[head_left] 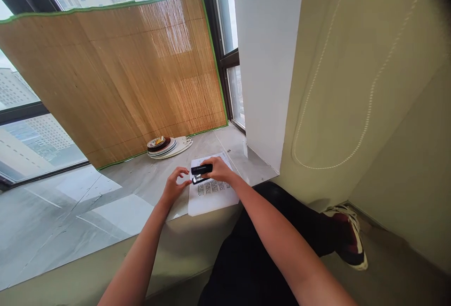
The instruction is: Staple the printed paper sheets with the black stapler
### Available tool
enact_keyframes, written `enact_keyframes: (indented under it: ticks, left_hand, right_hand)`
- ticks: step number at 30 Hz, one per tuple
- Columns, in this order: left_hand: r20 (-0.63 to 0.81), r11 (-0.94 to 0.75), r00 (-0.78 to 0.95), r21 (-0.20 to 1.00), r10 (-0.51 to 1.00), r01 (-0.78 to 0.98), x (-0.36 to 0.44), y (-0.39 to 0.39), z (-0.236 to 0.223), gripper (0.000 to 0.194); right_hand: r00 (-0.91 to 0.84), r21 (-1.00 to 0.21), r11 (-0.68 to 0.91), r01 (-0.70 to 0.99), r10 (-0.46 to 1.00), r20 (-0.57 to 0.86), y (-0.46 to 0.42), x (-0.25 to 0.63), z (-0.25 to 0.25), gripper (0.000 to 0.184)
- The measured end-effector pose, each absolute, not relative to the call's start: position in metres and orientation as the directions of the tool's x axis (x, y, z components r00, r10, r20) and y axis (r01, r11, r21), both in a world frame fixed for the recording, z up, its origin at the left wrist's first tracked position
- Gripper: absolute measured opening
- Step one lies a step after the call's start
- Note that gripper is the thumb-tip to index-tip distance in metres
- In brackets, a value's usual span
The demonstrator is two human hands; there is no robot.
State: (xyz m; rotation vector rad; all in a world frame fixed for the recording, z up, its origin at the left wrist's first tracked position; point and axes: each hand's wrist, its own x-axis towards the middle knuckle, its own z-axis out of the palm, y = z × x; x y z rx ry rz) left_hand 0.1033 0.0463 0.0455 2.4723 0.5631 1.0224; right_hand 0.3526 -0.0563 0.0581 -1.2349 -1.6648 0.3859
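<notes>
A black stapler point(201, 172) sits over the top left corner of a printed white paper sheet point(211, 193) lying on a marble window ledge point(116, 202). My right hand point(219, 170) is closed around the stapler's far end. My left hand point(175, 185) hovers just left of the stapler with fingers curled and apart, its fingertips near the stapler's mouth and the sheet's edge, holding nothing.
A stack of plates point(165, 147) with food scraps stands further back on the ledge. A bamboo blind point(116, 76) with green trim leans against the window. A white pillar point(268, 62) and an olive wall point(369, 85) rise on the right. My black-clad leg and a shoe point(347, 235) lie below.
</notes>
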Motion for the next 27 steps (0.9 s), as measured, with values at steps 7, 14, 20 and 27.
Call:
enact_keyframes:
  ticks: [7,14,20,27]
  left_hand:
    - [0.227,-0.914,0.911,0.305,0.343,0.268,0.11,0.034,0.046,0.037]
    - [0.272,-0.89,0.851,0.222,0.449,0.399,0.126,0.021,0.058,0.038]
    - [0.15,-0.945,0.959,0.263,0.24,0.196,0.191,0.025,0.067,0.049]
    - [0.127,-0.932,0.983,0.354,0.129,0.077,0.21,0.031,0.051,0.063]
  right_hand:
    - [0.384,-0.774,0.157,0.614,0.797,0.466,-0.098,0.446,0.058,0.039]
    - [0.45,-0.711,-0.028,0.703,0.792,0.413,-0.126,0.473,0.032,0.041]
    - [0.437,-0.686,-0.048,0.726,0.803,0.406,-0.116,0.486,0.024,0.042]
    - [0.232,-0.681,0.172,0.712,0.858,0.458,-0.114,0.473,0.036,0.041]
